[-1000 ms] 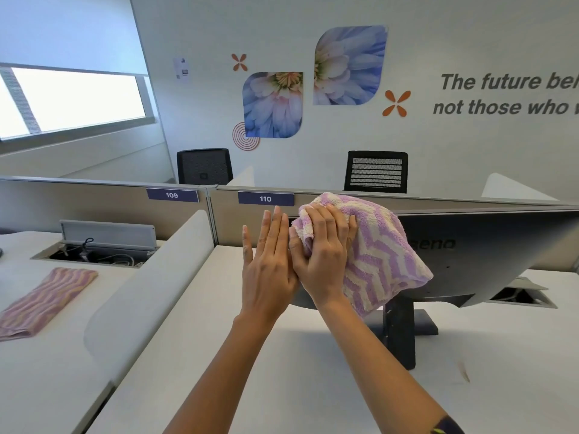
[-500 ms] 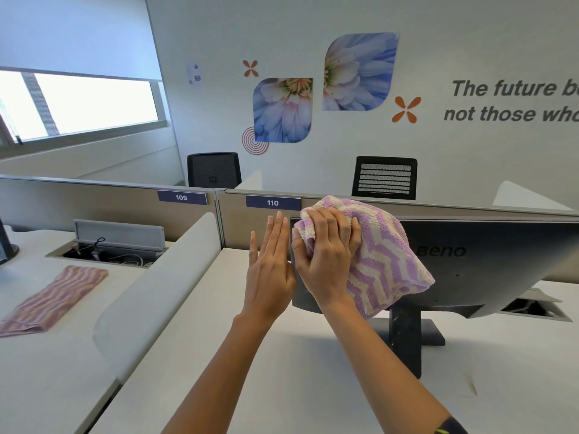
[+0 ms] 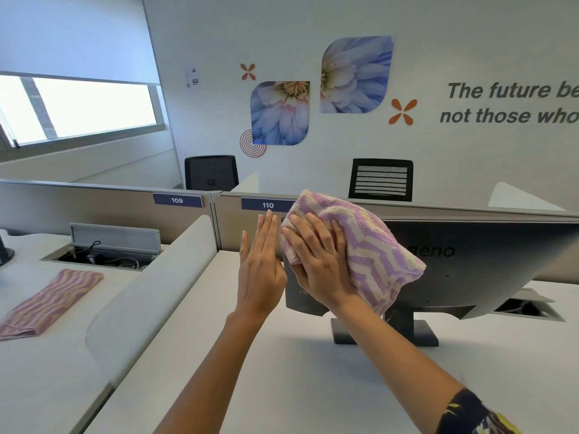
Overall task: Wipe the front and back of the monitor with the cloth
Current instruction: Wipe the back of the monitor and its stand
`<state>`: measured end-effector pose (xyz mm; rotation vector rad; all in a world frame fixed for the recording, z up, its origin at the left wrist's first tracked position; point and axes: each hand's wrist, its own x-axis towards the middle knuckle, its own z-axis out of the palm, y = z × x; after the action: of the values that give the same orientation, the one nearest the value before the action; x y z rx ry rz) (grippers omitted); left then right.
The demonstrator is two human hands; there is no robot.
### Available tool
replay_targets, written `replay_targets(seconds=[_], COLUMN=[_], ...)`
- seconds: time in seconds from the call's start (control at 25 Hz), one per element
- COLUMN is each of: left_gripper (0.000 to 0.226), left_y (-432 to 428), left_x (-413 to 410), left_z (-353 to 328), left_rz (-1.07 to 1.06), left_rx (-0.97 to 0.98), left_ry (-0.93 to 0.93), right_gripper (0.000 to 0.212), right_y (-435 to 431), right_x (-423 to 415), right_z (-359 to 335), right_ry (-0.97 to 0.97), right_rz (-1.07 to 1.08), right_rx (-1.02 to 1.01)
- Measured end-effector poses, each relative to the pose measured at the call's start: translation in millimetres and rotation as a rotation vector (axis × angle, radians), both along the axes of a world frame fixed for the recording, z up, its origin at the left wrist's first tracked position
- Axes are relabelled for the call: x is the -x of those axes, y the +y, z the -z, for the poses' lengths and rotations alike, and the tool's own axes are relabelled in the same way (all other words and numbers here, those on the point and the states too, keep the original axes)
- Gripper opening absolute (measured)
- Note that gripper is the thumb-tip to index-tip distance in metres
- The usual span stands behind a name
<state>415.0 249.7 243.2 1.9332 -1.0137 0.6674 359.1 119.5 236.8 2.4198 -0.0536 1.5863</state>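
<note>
Pressing flat on the purple-and-cream zigzag cloth, the right hand pins it against the dark back of the monitor, near the panel's upper left corner. Its fingers lie fairly straight and slightly spread, and the thumb is hidden. The left hand stands upright just beside the monitor's left edge, fingers straight and together, gripping nothing; whether it touches that edge I cannot tell.

The monitor stands on a white surface backed by a grey partition that carries two number plates, 109 and 110. A curved white divider sets off a neighbouring surface, where a second cloth lies folded near an open cable hatch. Beyond the partition are two black chairs, two flower pictures on the wall and one window at the left.
</note>
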Motion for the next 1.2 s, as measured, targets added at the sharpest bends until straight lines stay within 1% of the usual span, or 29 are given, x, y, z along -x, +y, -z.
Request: replay_targets(seconds=[0.08,0.16,0.28,0.36,0.4,0.48,0.56,0.64,0.76,0.88,0.96,1.08,1.2], left_gripper=[0.057,0.056,0.055,0.049,0.046,0.045,0.046,0.048,0.052,0.051,0.053,0.059,0.060], left_y=[-4.5,-8.1,-11.5,-11.7,-11.5,-10.8,-9.7,-7.9,-5.9,-9.3,-13.8,-22.2,-31.7], left_x=[2.5,8.8,15.6,15.1,14.4,12.4,10.6,10.2,13.4,13.7,11.5,13.2,21.0], left_z=[-1.1,-5.3,-13.5,-17.6,-18.6,-19.0,-19.2,-19.1,-22.1,-23.9,-24.7,-27.5,-30.7], left_rz=[0.001,0.002,0.011,-0.002,-0.017,-0.039,-0.027,-0.007,0.014,-0.019,-0.038,-0.053,-0.058], left_rx=[0.033,0.079,0.154,0.174,0.180,0.178,0.171,0.184,0.207,0.171,0.159,0.161,0.152], left_ry=[-0.006,-0.016,-0.057,-0.068,-0.065,-0.060,-0.062,-0.056,-0.070,-0.106,-0.102,-0.094,-0.116], right_gripper=[0.050,0.052,0.049,0.048,0.050,0.057,0.056,0.052,0.062,0.068,0.064,0.051,0.049], right_y=[-6.9,-10.9,-10.0,-6.1,-3.3,2.8,7.0,9.8,15.5,16.7,13.5,7.1,0.1], right_x=[7.1,15.2,25.6,27.9,28.1,26.1,19.9,10.5,-2.5,-4.9,-4.2,-0.4,6.5], right_z=[-5.0,-13.0,-30.6,-43.7,-49.9,-61.6,-69.7,-67.4,-46.8,-38.0,-39.6,-39.3,-41.3], right_ry=[0.060,0.110,0.124,0.063,0.032,-0.027,-0.056,-0.009,0.102,0.116,0.097,0.093,0.060], right_rz=[-0.005,-0.052,-0.189,-0.266,-0.277,-0.247,-0.158,-0.046,0.065,0.094,0.091,0.088,0.071], right_rx=[0.078,0.091,-0.009,-0.101,-0.138,-0.188,-0.213,-0.198,-0.117,-0.072,-0.058,-0.023,-0.011])
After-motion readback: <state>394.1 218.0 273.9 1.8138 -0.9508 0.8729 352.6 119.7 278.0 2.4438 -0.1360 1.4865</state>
